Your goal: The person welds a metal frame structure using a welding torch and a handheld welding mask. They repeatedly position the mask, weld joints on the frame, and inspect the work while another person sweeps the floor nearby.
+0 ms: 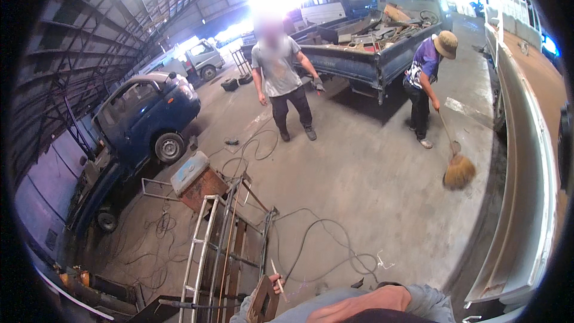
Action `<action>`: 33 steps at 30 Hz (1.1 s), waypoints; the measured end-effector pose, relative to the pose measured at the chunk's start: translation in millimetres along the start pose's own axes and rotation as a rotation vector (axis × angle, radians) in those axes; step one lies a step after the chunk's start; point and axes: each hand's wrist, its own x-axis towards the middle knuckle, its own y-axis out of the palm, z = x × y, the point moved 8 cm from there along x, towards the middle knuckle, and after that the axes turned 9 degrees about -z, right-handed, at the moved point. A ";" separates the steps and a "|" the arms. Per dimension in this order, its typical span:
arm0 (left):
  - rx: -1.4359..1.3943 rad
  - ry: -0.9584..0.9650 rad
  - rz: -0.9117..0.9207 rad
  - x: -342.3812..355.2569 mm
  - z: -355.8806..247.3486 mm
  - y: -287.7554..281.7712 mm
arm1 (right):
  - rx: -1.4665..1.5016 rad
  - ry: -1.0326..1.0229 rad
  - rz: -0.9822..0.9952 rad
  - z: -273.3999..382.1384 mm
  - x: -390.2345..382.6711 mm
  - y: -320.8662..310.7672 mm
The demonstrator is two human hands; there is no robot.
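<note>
A: Biggest first. What's seen, upper ctr of frame?
B: A dk-blue flatbed truck [344, 60], its bed heaped w/ scrap [371, 36]. Pcs could be shed over the side if the bed were jolted; no cover is seen.

A: Lower L of ctr?
B: A metal frame [206, 242], open-barred. The wearer's grey sleeve [242, 311] could be snagged, as the arm is held so nr the bars.

A: People?
B: Two. A grey-shirted co-worker [278, 72] is shown upper ctr; at R, a purple-shirted co-worker [422, 75] is bent over a broom [459, 172] held low. Grit could be flicked about by a hard stroke.

A: And the floor [371, 203], btm ctr?
B: Loose cable [303, 240] is looped there. A foot could be caught, poss. w/ a fall, if the loops were overlooked.

A: Smallest stuff?
B: Btm edge, L of ctr: a brown flat piece [263, 300], w/ the left hand [277, 283] at its edge. A thin pale stick [274, 266] is apparently clamped in the fingers; it could be dropped or snapped if the arm were knocked.

A: Right hand?
B: Not made out in frame; its state can't be told.
</note>
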 end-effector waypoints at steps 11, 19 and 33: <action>-0.006 -0.019 0.007 -7.3 5.4 -11.2 | -0.004 0.010 0.006 6.2 1.4 -4.3; -0.036 0.007 -0.145 12.8 25.3 -59.1 | -0.087 0.035 -0.198 18.3 -17.8 -19.1; -0.153 0.055 -0.196 3.2 68.3 -76.3 | -0.124 0.157 -0.226 -9.8 2.7 -33.3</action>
